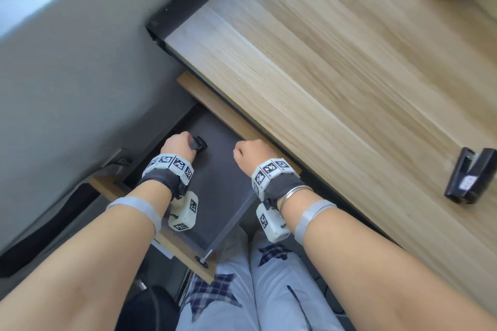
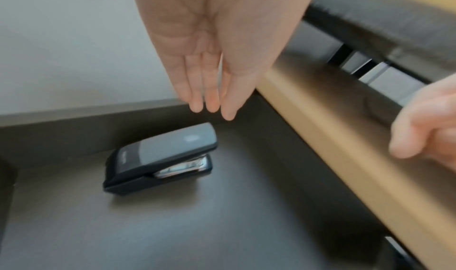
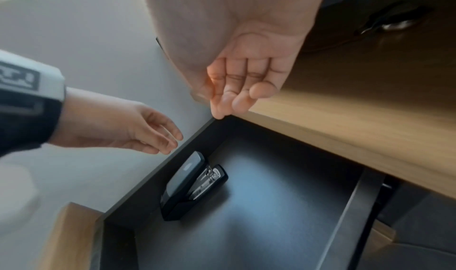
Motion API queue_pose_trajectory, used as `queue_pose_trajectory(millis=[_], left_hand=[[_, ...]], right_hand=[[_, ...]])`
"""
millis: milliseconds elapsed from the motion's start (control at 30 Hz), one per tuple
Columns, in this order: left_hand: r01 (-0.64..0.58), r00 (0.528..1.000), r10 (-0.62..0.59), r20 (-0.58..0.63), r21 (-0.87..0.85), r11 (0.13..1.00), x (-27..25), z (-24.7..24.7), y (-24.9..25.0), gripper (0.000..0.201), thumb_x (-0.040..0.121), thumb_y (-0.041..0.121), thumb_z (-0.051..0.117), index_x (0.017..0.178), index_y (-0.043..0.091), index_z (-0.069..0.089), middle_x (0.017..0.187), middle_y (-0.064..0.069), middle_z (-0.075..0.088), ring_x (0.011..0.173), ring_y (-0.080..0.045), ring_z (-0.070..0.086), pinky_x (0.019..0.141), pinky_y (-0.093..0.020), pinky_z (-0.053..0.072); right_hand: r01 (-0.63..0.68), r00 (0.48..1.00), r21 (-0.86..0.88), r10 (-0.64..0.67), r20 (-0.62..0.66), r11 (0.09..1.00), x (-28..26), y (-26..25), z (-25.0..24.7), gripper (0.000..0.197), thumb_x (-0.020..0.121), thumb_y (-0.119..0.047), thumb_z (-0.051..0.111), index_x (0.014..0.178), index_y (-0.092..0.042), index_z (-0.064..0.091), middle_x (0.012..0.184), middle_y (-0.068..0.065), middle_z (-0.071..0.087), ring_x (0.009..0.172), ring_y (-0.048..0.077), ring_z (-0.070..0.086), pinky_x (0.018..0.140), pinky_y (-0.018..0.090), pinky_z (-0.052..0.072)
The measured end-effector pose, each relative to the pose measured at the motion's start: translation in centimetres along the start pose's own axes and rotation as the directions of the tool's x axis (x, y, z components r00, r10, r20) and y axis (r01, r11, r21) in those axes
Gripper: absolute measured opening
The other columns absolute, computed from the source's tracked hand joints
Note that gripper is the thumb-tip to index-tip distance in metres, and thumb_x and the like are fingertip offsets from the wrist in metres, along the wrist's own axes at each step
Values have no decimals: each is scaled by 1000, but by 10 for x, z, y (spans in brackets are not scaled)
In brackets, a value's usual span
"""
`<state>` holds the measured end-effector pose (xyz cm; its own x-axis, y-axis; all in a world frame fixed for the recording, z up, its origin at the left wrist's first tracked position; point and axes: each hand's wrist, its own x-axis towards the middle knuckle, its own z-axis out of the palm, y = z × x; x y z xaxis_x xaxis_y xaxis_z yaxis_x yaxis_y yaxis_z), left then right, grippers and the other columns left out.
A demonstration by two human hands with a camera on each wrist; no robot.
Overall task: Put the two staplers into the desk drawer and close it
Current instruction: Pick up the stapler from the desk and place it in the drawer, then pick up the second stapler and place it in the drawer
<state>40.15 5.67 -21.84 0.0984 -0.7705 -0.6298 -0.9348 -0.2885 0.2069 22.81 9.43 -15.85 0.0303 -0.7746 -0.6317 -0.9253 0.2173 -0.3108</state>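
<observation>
The dark grey desk drawer with a light wooden front (image 1: 215, 183) stands pulled out under the pale wood-grain desk top (image 1: 336, 75). On the drawer's floor, close to its far left wall, lies a black stapler with a grey top pad (image 2: 160, 157), flat on its base and free of any grip. The left hand (image 2: 212, 60) hangs just above this stapler with straight, relaxed fingers (image 2: 212, 100) pointing down, touching nothing. The right hand (image 3: 246, 60) hovers over the drawer near the desk top's front edge, its fingers loosely bent and empty; from the head view it looks more curled, but the wrist view shows nothing in it. A second black stapler with a small white label (image 1: 469, 176) lies on the desk top, well apart from the drawer, toward the right edge of the head view. Below the drawer show the person's pale trousers with plaid star patches (image 1: 269, 290)
</observation>
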Motion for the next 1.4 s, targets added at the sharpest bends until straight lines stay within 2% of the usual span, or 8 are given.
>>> queue_pose_trajectory(millis=[133,233,333,500,733,1000,1166,1400], left_hand=[[-83,996,83,27,6,997,-31,-30,33,28,84,14,55,111,14,62,116,-10,67,107,-30,62,85,-32,49],[-160,987,159,34,33,987,-56,-52,67,28,85,13,53,112,14,62,117,-9,67,108,-29,62,86,-32,49],[-258,966,256,31,86,962,-79,-71,109,29,86,11,50,112,12,63,118,-11,67,107,-30,63,89,-35,52],[-410,912,408,41,107,906,-114,-83,191,26,87,9,51,111,8,62,118,-12,66,109,-30,61,90,-33,49],[-601,798,583,150,133,788,-162,-45,312,26,87,11,52,111,9,62,116,-12,67,108,-30,62,87,-32,49],[-729,676,668,310,149,668,-211,29,415,33,89,20,58,120,9,57,122,-11,65,111,-28,61,92,-34,49],[-733,663,652,368,141,666,-228,72,449,52,87,28,61,132,8,45,129,-14,60,116,-31,58,95,-38,48],[-669,729,592,343,175,723,-230,102,476,68,81,45,63,133,7,41,126,-14,61,113,-33,60,81,-36,47]], right_hand=[[2,999,-2,-3,-34,1000,-28,2,-27,29,97,-19,38,102,-8,65,88,15,61,71,30,50,54,26,34],[16,997,29,-14,-71,999,-48,9,-50,30,97,-18,38,102,-8,65,95,17,66,73,31,51,52,25,33],[6,991,28,-3,-131,1000,-66,25,-75,29,96,-19,39,99,-9,66,103,18,68,82,34,59,63,29,36],[-71,969,73,86,-230,995,-100,73,-115,30,96,-22,40,100,-11,67,106,17,69,94,35,64,66,29,39],[-240,904,190,290,-314,952,-153,170,-149,32,97,-26,38,102,-12,66,107,16,68,95,34,64,68,30,42],[-476,753,336,574,-322,813,-207,272,-151,32,99,-24,38,104,-10,67,105,17,69,94,33,67,73,32,51],[-534,698,395,653,-294,748,-223,314,-136,29,98,-22,39,104,-11,66,102,16,70,90,33,66,66,29,42],[-565,677,419,690,-257,711,-227,346,-121,30,97,-20,39,103,-8,66,103,18,69,92,34,66,67,30,43]])
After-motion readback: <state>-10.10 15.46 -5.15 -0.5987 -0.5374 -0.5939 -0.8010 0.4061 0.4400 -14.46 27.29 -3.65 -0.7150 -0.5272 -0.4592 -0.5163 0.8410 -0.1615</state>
